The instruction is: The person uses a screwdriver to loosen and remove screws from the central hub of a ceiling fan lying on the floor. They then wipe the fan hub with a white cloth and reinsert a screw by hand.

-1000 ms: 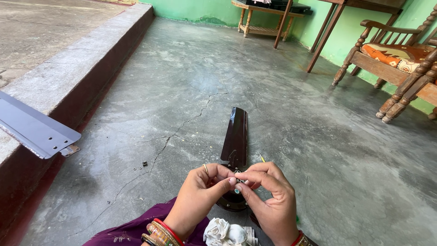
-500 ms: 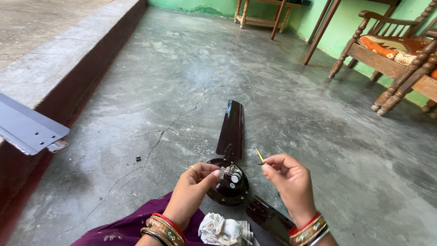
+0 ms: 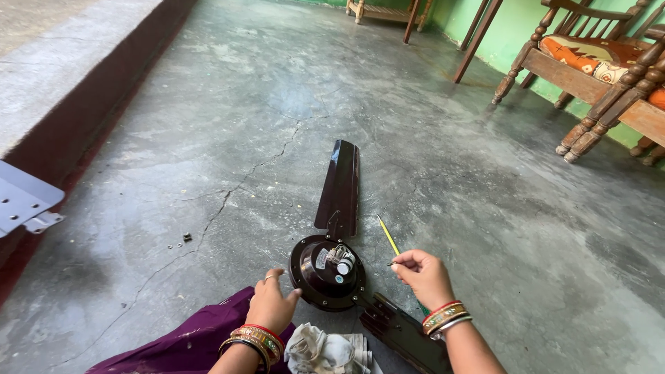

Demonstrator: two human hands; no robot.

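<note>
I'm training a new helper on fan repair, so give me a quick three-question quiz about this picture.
1. True or false: the right hand pinches a small thing between its fingertips, above the yellow screwdriver that lies on the floor.
2. Multiple choice: the left hand rests against (A) the wooden chair, (B) the rim of the dark fan motor, (C) the grey metal bracket.
3. Fill in: the crumpled white cloth lies between the two ____.

Key: 1 true; 2 B; 3 forearms.
</note>
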